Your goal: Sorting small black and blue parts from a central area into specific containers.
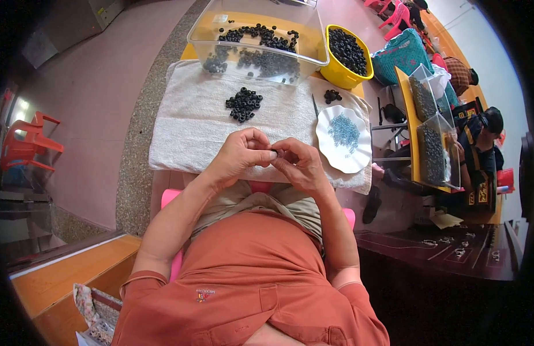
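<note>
My left hand (239,154) and my right hand (301,165) meet above the near edge of a white towel (186,124). Their fingertips are pinched together around a small black ring-shaped piece (276,153), mostly hidden by the fingers. Just beyond my left hand lies a loose pile of black ring-shaped pieces (244,105). To the right of my right hand sits a white scalloped plate (329,154) bearing tiny clear-blue pieces (343,132). A smaller cluster of black pieces (332,96) lies behind the plate, near a thin dark stick-like tool (315,106).
At the table's far side stand a clear plastic bin (258,57) and a yellow basket (359,78), both holding black pieces. Rightward, another person (477,144) sits by clear boxes (431,150) of dark pieces. A red chair (30,141) stands far left; a teal bag (402,55) is behind.
</note>
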{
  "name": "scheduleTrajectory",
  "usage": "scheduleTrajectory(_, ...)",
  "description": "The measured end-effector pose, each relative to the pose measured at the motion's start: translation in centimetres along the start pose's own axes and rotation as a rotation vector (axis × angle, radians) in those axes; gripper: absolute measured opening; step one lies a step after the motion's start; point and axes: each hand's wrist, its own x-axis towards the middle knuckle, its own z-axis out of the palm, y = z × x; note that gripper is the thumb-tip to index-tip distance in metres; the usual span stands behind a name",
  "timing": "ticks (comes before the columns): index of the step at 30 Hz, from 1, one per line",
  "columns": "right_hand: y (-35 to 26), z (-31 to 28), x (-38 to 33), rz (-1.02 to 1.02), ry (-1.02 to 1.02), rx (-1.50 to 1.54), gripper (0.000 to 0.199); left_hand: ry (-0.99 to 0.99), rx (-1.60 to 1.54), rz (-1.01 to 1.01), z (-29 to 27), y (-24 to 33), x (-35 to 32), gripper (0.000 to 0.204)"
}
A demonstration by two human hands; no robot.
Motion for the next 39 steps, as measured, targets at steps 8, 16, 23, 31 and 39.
scheduleTrajectory(8, 0.7, 0.5, 0.1, -0.065, 0.082, -0.036, 0.016, -0.031, 0.032, -0.020, 0.1, -0.2, 0.0, 0.015)
scheduleTrajectory(16, 0.6, 0.5, 0.1, -0.073, 0.169, -0.063, 0.014, 0.047, -0.120, 0.030, -0.1, -0.9, 0.2, 0.014)
scheduleTrajectory(23, 1.5, 0.1, 0.1, -0.144, 0.187, 0.024, 0.012, 0.104, -0.184, 0.095, -0.2, -0.6, 0.2, 0.018)
scheduleTrajectory(31, 1.5, 0.1, 0.1, -0.126, 0.174, 0.029, 0.014, 0.085, -0.146, 0.133, -0.5, -1.1, 0.3, 0.025)
scheduleTrajectory(39, 1.4, 0.1, 0.1, -0.101, 0.176, 0.064, 0.014, 0.096, -0.067, 0.183, -0.1, -1.1, 0.3, 0.025)
